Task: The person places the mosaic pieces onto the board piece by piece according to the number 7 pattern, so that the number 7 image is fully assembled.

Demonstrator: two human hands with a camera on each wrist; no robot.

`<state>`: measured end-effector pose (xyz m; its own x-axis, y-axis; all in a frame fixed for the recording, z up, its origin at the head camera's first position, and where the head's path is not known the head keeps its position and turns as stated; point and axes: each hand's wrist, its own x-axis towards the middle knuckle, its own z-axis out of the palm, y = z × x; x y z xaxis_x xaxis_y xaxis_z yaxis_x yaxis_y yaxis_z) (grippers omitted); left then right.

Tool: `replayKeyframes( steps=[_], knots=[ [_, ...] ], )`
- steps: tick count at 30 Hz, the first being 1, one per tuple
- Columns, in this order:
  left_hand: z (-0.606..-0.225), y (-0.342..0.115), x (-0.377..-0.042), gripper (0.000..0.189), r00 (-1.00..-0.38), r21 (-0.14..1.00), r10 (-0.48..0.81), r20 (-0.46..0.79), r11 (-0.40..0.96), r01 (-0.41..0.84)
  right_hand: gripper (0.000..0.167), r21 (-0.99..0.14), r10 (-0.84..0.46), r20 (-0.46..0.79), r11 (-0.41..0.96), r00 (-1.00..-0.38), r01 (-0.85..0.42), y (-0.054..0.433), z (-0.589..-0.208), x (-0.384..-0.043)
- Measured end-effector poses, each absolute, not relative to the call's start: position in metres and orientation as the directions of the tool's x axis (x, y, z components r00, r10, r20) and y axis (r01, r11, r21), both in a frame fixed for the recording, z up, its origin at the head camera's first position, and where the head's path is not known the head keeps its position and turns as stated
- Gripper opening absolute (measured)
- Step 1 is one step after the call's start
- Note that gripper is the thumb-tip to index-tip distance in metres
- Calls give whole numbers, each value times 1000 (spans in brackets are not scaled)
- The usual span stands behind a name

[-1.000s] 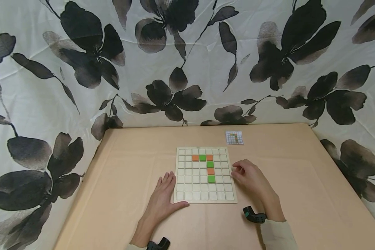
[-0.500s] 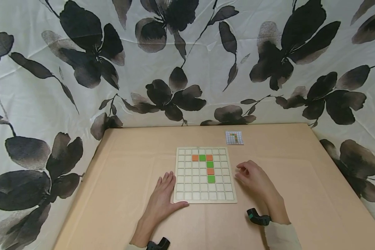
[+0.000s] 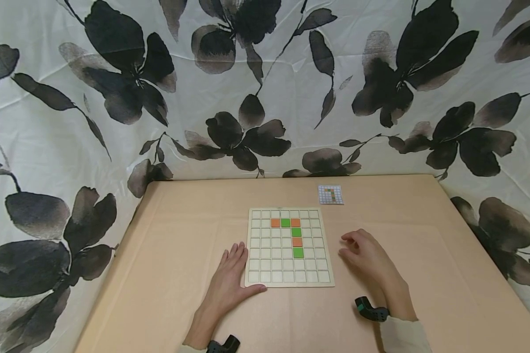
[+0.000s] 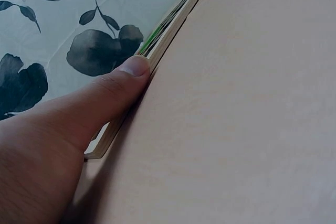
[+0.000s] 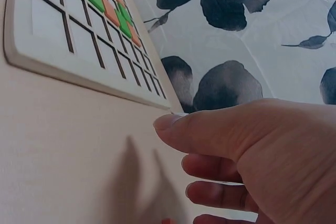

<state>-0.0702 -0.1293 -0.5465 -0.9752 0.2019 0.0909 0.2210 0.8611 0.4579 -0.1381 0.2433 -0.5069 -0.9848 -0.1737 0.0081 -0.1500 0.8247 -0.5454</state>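
Observation:
A white square-grid board (image 3: 260, 264) lies on the table, with green and orange tiles set in some of its cells in a hook shape. My left hand (image 3: 229, 277) lies along its left edge, fingers straight, and the thumb (image 4: 118, 82) rests on the near edge in the left wrist view. To the right of the board, apart from it, my right hand (image 3: 368, 255) is over the table with loosely bent fingers. Nothing shows between its thumb (image 5: 205, 127) and fingers in the right wrist view. A small orange spot (image 5: 167, 221) shows at the bottom of that view.
A small card (image 3: 331, 195) with a printed grid and a similar coloured pattern lies behind the board, near the table's back edge. A white cloth (image 3: 291, 88) with dark flowers hangs behind the light wooden table (image 3: 194, 211). Each wrist wears a dark band (image 3: 371, 310).
My right hand has drawn away from the board's right edge, moving right and slightly toward me. The left hand, board and tiles have stayed in place.

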Motion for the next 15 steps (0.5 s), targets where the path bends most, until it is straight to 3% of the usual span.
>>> replayKeyframes(
  steps=[15],
  knots=[
    [-548,-130,-70,114,-972,453,210,107,860,236,37,-513,-154,-11,849,-988,-127,258,-510,-131]
  ],
)
